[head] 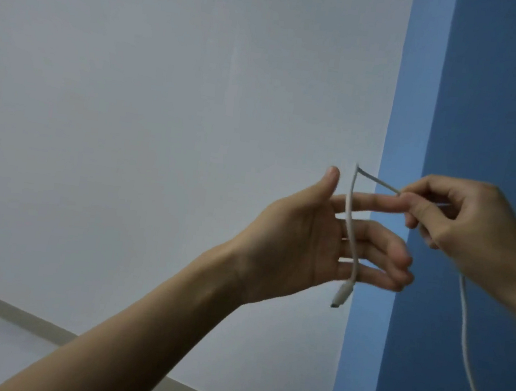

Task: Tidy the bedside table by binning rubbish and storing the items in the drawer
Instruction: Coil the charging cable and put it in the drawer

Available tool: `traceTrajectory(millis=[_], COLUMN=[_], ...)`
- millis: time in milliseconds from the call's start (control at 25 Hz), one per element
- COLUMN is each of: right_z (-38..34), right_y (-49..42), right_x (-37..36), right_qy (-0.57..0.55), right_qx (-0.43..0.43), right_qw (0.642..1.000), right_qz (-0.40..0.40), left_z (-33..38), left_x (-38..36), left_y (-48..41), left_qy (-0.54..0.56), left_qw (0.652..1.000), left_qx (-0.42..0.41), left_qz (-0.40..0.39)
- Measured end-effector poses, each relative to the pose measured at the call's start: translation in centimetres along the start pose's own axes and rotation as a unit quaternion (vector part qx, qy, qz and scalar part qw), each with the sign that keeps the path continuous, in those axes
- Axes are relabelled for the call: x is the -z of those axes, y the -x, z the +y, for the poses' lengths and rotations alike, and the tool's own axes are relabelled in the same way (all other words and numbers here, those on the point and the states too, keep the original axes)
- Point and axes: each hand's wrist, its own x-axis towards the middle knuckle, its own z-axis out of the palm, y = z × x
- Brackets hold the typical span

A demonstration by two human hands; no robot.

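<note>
A white charging cable (351, 226) hangs in front of my left hand (319, 245), its plug end dangling just below the fingers. That hand is held up with the palm towards me, thumb raised and fingers spread straight. The cable bends sharply above the index finger and runs right to my right hand (464, 227), which pinches it between thumb and fingertips. From under the right hand the rest of the cable drops away towards the lower right corner. The bedside table, the drawer and the bin are out of view.
A plain white wall (166, 86) fills the left and middle. A blue wall section (490, 94) stands on the right. A pale skirting board (24, 317) and a strip of light floor show at the lower left.
</note>
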Motion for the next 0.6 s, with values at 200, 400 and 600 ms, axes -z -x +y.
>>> traceTrajectory(millis=[200, 400, 600], right_z=[-0.5, -0.7, -1.5], right_y=[0.0, -0.7, -0.9], right_x=[0.5, 0.8, 0.7], right_qy=[0.034, -0.06, -0.12], right_qx=[0.006, 0.005, 0.035], right_qw=[0.999, 0.998, 0.991], right_qz=[0.038, 0.019, 0.041], left_z=[1.0, -0.2, -1.7], left_x=[0.0, -1.8, -3.2], left_y=[-0.3, -0.1, -0.5], left_qy=[-0.091, -0.093, -0.052], left_qw=[0.995, 0.989, 0.973], left_qx=[0.005, 0.084, 0.156], left_qz=[0.051, -0.073, -0.161])
